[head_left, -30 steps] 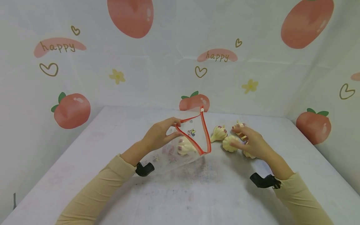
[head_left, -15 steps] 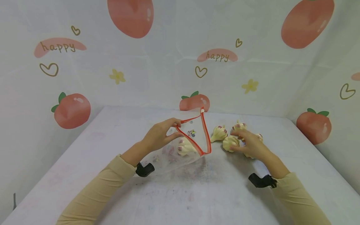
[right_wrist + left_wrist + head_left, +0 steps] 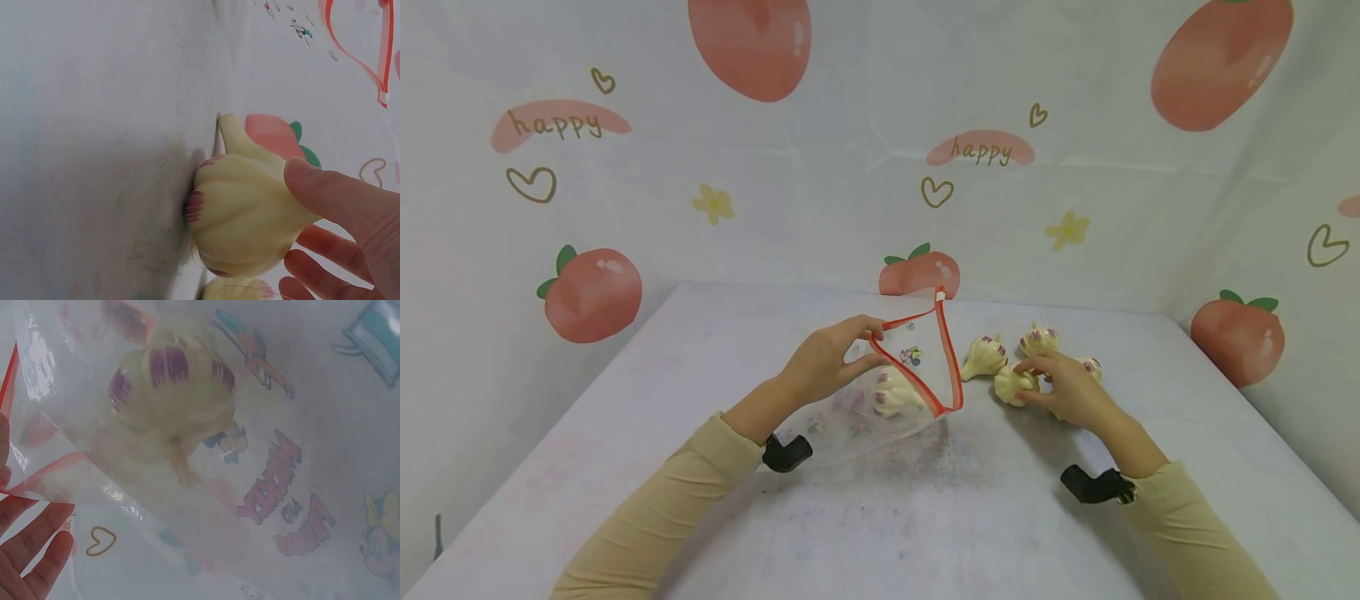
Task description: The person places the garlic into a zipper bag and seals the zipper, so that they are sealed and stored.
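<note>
My left hand holds the red-edged mouth of a clear printed plastic zip bag between thumb and fingers. Its mouth gapes toward the right. A garlic bulb with purple streaks lies inside, seen large through the film in the left wrist view. On the table to the right, my right hand pinches another garlic bulb. In the right wrist view the thumb presses on the near side of that pale bulb, its fingers partly hidden behind.
Around the right hand lie more garlic bulbs: one with its neck toward the bag, one farther back, one at the right. A white cloth backdrop with printed fruit rises behind the table.
My right hand has moved slightly left and down, its thumb and fingers closing around the garlic bulb. My left hand and the bag have stayed nearly still.
</note>
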`<state>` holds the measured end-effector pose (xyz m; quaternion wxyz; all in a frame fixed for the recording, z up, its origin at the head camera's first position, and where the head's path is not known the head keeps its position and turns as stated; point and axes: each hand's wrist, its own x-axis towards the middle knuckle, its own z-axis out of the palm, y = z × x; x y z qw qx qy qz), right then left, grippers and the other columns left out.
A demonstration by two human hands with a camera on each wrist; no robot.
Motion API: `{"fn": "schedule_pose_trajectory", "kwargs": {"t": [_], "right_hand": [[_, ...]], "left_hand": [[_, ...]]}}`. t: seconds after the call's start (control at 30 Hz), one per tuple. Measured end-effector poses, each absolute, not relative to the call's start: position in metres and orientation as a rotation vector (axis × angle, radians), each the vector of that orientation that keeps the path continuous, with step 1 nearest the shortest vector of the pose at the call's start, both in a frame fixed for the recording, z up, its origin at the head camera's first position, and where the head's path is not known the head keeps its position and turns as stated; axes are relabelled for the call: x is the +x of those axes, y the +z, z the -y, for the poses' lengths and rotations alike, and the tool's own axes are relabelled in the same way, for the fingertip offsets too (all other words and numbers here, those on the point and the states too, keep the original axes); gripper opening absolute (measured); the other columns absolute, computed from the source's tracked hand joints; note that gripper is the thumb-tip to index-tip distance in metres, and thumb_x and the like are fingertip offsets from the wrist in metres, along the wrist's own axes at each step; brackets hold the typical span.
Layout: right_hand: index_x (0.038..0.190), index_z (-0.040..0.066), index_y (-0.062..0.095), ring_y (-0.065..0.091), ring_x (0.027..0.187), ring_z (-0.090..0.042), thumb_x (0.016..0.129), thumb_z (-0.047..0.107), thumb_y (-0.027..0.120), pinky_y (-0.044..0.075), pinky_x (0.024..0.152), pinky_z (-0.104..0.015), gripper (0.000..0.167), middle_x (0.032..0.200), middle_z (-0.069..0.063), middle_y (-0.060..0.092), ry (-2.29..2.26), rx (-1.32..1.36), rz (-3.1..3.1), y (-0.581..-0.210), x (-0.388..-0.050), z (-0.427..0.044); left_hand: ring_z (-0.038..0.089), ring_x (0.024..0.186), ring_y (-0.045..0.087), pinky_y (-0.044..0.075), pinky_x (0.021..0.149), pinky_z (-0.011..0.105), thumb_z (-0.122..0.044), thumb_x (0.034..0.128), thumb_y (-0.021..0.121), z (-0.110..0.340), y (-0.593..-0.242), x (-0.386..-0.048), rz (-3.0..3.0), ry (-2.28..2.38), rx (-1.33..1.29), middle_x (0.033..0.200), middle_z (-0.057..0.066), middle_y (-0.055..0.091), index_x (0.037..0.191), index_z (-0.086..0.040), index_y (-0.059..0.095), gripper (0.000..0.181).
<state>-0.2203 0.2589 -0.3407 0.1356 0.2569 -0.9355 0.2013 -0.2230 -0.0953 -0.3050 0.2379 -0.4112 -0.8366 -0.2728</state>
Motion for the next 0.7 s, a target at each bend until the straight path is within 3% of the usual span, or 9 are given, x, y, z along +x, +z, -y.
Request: {"fn": "schedule_pose_trajectory", "kwargs": {"t": [0.7], "right_hand": [[0.093,-0.001,0.069,0.063,0.074,-0.025,0.074,0.0,0.075,0.056,0.062,-0.033,0.019,0.088,-0.014,0.069,0.62,0.712,2.626,-0.3341,-0.2166,-0.259]], "left_hand": [[0.024,0.094,0.069,0.054,0.066,0.036,-0.02,0.0811,0.072,0.0949,-0.3056,-0.2233,2.31,-0.752,-1.108,0.098,0.01,0.066,0.104,-0.004,0.054,0.033]]}}
